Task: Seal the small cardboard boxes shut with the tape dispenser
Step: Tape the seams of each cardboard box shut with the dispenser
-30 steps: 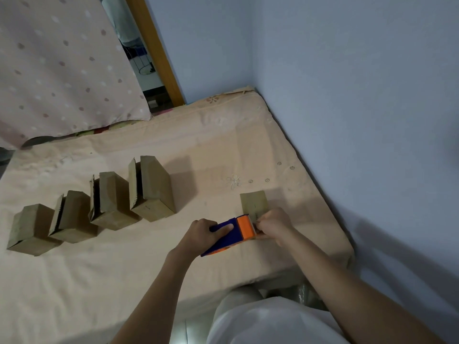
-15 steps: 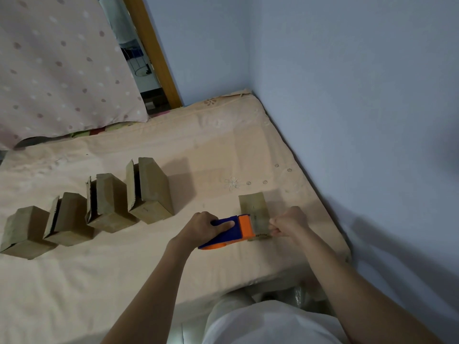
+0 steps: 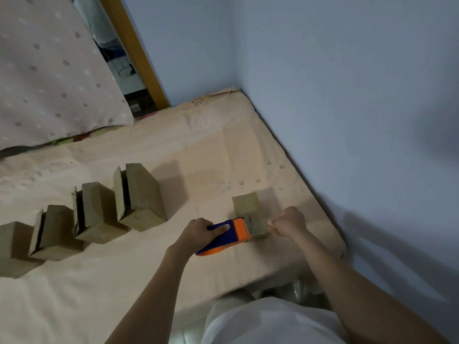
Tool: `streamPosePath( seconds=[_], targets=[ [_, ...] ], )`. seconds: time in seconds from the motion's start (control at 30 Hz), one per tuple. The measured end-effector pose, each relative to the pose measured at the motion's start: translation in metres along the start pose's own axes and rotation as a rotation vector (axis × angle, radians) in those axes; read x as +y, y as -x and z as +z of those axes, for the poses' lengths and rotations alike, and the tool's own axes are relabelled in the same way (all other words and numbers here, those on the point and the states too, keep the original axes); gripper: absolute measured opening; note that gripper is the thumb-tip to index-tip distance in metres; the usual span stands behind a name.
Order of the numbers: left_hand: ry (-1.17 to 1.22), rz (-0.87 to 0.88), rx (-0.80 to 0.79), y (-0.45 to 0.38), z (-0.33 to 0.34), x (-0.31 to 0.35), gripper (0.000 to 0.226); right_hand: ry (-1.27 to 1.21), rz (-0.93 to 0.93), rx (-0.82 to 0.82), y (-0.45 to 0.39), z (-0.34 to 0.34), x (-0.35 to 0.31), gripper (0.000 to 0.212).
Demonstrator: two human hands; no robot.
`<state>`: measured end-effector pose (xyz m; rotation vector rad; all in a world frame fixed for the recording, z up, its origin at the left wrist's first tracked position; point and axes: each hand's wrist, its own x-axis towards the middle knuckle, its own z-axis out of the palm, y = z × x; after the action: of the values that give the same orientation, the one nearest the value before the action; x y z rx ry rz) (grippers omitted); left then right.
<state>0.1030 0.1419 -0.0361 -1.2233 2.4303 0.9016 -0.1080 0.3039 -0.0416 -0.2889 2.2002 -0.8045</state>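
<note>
A small cardboard box (image 3: 246, 206) lies on the beige mattress (image 3: 154, 150) near its right edge. My left hand (image 3: 198, 232) grips a blue and orange tape dispenser (image 3: 229, 234), whose orange head touches the box's near left side. My right hand (image 3: 289, 222) pinches the end of the tape just right of the box, fingers curled. A strip of tape stretches from the dispenser head across the box's near top. To the left stands a row of several more cardboard boxes (image 3: 139, 197), three of them with a flap ajar.
A blue wall (image 3: 347, 95) runs close along the mattress's right edge. A dotted pink cover (image 3: 49, 78) hangs at the back left, beside a wooden door frame (image 3: 134, 50). My white-clothed lap (image 3: 268, 321) is at the mattress's near edge.
My right hand has moved rightward away from the dispenser, drawing tape over the box. The dispenser in my left hand stayed against the box's left side.
</note>
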Motion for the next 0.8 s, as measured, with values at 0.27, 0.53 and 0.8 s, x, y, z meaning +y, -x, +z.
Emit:
streamPosePath(
  seconds=[0.27,0.53,0.8],
  targets=[
    [-0.060,-0.023,-0.042,-0.013,0.009,0.002,0.078,0.068,0.027,-0.025,-0.008,-0.001,0.007,0.024],
    [-0.109,-0.039,-0.051,-0.018,0.013,0.004,0.077,0.042,0.032,-0.011,-0.012,-0.001,0.010,0.015],
    [-0.136,-0.054,-0.056,-0.022,0.017,0.000,0.075,0.057,0.047,-0.026,-0.014,0.007,0.013,0.015]
  ],
)
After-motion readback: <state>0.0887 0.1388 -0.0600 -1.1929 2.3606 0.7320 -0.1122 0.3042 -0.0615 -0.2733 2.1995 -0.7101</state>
